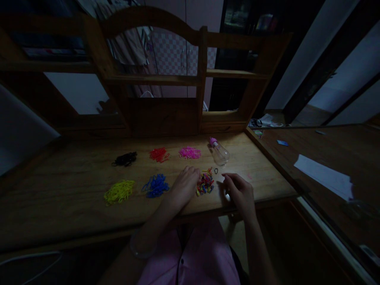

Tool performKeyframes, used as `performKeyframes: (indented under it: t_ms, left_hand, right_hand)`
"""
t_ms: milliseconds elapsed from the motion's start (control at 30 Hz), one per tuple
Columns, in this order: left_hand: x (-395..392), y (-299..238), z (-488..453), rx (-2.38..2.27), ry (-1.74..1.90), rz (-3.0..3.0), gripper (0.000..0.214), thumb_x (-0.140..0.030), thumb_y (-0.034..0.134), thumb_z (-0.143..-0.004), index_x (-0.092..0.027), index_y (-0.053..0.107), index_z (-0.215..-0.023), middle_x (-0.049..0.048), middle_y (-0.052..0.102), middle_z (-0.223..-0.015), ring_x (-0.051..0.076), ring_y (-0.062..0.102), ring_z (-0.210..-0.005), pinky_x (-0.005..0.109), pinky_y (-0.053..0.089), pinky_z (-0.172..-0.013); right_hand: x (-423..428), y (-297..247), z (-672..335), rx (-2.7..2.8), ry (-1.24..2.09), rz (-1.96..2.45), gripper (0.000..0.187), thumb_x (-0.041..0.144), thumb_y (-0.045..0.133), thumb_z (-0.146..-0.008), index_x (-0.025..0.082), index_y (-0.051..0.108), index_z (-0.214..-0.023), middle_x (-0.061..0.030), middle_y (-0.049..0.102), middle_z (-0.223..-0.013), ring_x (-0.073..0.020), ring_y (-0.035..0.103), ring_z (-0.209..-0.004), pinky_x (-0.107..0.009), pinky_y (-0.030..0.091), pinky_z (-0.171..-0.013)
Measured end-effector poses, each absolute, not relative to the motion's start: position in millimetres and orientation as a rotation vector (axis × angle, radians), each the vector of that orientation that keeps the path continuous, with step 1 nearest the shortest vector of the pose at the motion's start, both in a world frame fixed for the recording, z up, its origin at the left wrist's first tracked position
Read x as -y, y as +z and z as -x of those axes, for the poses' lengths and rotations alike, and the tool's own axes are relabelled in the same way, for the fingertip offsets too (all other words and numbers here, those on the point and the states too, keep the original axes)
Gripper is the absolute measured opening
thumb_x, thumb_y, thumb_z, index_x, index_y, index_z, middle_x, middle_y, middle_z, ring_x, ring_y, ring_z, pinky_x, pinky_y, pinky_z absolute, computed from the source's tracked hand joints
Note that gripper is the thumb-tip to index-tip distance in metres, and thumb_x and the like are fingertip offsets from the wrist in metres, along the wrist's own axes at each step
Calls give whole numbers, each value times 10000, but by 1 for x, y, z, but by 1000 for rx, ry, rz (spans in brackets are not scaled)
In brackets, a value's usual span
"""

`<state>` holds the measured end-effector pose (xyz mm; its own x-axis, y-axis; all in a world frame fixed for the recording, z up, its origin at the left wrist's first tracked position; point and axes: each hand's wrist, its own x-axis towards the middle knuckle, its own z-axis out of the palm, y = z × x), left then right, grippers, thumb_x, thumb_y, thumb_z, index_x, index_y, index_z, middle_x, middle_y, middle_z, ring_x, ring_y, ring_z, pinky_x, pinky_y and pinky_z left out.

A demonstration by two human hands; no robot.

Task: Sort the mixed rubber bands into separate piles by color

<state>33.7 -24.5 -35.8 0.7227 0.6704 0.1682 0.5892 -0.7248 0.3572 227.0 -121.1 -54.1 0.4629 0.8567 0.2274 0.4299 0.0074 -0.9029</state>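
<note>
A small mixed pile of colored rubber bands (206, 183) lies on the wooden desk between my hands. My left hand (187, 182) rests palm down at the pile's left edge, its fingers loosely bent and touching the bands; the fingertips are partly hidden. To the right of the pile, my right hand (240, 193) hovers low with thumb and forefinger pinched together; anything between them is too small to make out. One dark rubber band (216, 171) lies apart, near the pile's upper right. Sorted heaps are yellow bands (119, 192), blue bands (156, 185), black bands (125, 159), red bands (159, 154) and pink bands (190, 152).
A clear bottle with a pink top (220, 152) lies on its side behind the mixed pile. The wooden shelf unit (164, 80) rises along the desk's back. On the right, a lower brown surface holds white paper (323, 176) and a blue card (282, 143).
</note>
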Motion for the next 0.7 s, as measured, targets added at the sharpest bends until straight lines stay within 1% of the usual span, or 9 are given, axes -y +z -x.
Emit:
performKeyframes:
  t_ms: [133, 233, 367, 467, 533, 600, 667, 700]
  left_hand:
    - [24, -42, -33, -1014, 460, -2666, 167, -70, 413, -861, -188, 523, -902, 95, 566, -1004, 247, 509, -966, 398, 442, -859]
    - [20, -44, -30, -1048, 525, -2562, 165, -62, 401, -861, -193, 497, -889, 89, 569, -994, 233, 523, -961, 377, 448, -845]
    - [7, -35, -26, -1060, 617, -2352, 125, -128, 400, -912, -208, 487, -871, 45, 603, -877, 184, 573, -837, 321, 463, -774]
    - [-20, -19, -27, -1105, 655, -2345, 91, -184, 452, -916, -202, 535, -885, 39, 638, -867, 180, 597, -815, 303, 460, -729]
    - [-46, -10, -32, -1113, 659, -2437, 89, -197, 496, -902, -188, 584, -904, 55, 660, -899, 193, 607, -847, 311, 458, -748]
    - [-71, -3, -37, -1117, 644, -2476, 97, -190, 533, -879, -176, 629, -884, 65, 673, -880, 204, 612, -843, 319, 461, -767]
    - [-87, 0, -42, -1136, 649, -2493, 106, -189, 561, -860, -161, 663, -857, 86, 674, -892, 221, 611, -881, 339, 460, -821]
    - [-90, 2, -43, -1149, 666, -2502, 116, -195, 568, -858, -153, 676, -857, 102, 671, -932, 233, 604, -929, 355, 451, -865]
  right_hand:
    - [122, -54, -227, 1151, 460, 1612, 343, 450, 532, -904, 168, 717, -971, -41, 694, -761, -170, 625, -645, -261, 460, -595]
    - [122, -54, -227, 1151, 472, 1609, 344, 452, 533, -905, 169, 716, -975, -41, 689, -750, -170, 626, -641, -260, 460, -588]
    - [122, -54, -227, 1135, 487, 1611, 337, 449, 533, -907, 172, 712, -980, -36, 679, -738, -166, 617, -624, -258, 456, -574]
    - [122, -55, -227, 1140, 487, 1613, 342, 453, 533, -907, 171, 710, -982, -34, 673, -728, -163, 610, -613, -258, 453, -568]
    - [122, -55, -227, 1151, 476, 1607, 342, 454, 536, -905, 171, 710, -984, -37, 679, -746, -165, 613, -628, -258, 455, -577]
    - [122, -56, -228, 1154, 466, 1602, 338, 451, 537, -906, 173, 710, -988, -37, 682, -755, -162, 612, -629, -257, 454, -582]
    - [122, -56, -228, 1144, 471, 1604, 335, 448, 538, -906, 174, 710, -989, -34, 682, -751, -160, 611, -618, -256, 452, -577]
    - [121, -57, -228, 1137, 477, 1607, 333, 448, 539, -906, 174, 710, -988, -34, 682, -748, -160, 613, -616, -255, 452, -574]
